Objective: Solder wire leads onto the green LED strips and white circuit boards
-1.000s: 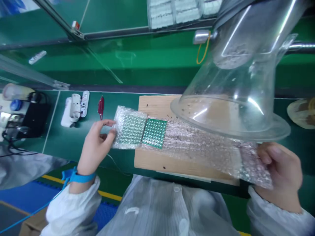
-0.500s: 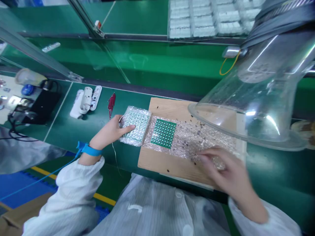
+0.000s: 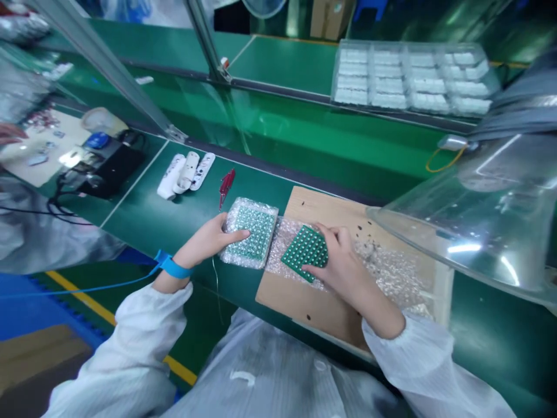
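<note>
A green circuit board panel (image 3: 304, 251) with rows of round pale spots is gripped at its right side by my right hand (image 3: 337, 261), thumb at the near edge and fingers at the far edge. The board sits turned at an angle over bubble wrap (image 3: 278, 255) on a brown cardboard sheet (image 3: 278, 293). My left hand (image 3: 217, 235) holds the left side of a bubble-wrapped stack of similar boards (image 3: 250, 232), its thumb on top and the other fingers hidden. A blue strap (image 3: 174, 267) circles my left wrist.
A clear funnel-shaped hood (image 3: 470, 215) hangs at the right. White plastic housings (image 3: 186, 174) and red pen-like tools (image 3: 226, 184) lie left of the stack. A compartmented tray (image 3: 409, 78) stands on the shelf. Another person's hand (image 3: 12, 133) shows at far left.
My right hand has moved left from over the bubble wrap and taken hold of the green board, which is now turned. My left hand stays on the wrapped stack. The view has shifted.
</note>
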A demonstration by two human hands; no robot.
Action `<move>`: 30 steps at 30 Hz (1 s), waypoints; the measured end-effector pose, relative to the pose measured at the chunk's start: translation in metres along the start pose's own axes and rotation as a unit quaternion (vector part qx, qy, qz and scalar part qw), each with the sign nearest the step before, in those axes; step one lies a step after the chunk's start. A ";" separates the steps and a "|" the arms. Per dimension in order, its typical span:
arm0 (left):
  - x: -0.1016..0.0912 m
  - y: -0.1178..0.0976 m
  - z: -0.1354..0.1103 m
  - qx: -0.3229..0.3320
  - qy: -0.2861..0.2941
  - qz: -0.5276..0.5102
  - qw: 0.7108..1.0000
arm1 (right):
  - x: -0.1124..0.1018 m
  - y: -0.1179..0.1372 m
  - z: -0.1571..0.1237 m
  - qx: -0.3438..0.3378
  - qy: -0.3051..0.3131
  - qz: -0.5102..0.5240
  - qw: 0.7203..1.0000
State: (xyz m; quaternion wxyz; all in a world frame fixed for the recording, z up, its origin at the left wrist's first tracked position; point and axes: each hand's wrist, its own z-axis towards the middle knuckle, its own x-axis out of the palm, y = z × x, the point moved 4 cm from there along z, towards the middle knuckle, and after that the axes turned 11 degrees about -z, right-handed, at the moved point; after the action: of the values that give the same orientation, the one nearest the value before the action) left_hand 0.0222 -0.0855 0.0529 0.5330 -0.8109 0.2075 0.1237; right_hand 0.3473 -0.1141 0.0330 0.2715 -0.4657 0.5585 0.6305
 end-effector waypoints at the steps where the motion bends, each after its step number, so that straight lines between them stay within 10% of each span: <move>1: -0.004 0.003 -0.003 -0.002 0.005 -0.013 1.000 | 0.000 -0.001 0.002 0.010 0.009 0.041 0.999; 9: -0.087 0.045 -0.028 -0.028 -0.031 -0.061 0.997 | 0.015 0.015 0.032 0.032 0.152 0.386 0.909; 15: -0.118 0.068 -0.035 -0.017 -0.029 -0.059 0.998 | 0.029 0.098 0.086 -0.056 0.217 0.456 0.861; 22: -0.117 0.083 -0.035 -0.010 -0.045 -0.077 0.996 | 0.086 0.184 0.152 -0.161 0.172 0.392 0.890; 30: -0.136 0.090 -0.037 -0.028 -0.026 -0.106 0.994 | 0.039 0.145 0.146 -0.144 0.149 0.383 0.900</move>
State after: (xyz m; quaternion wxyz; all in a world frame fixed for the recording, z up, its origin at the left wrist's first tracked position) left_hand -0.1411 -0.1223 0.0521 0.5255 -0.8393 0.1029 0.0937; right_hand 0.1647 -0.0145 0.0549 -0.1476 -0.3383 0.6306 0.6827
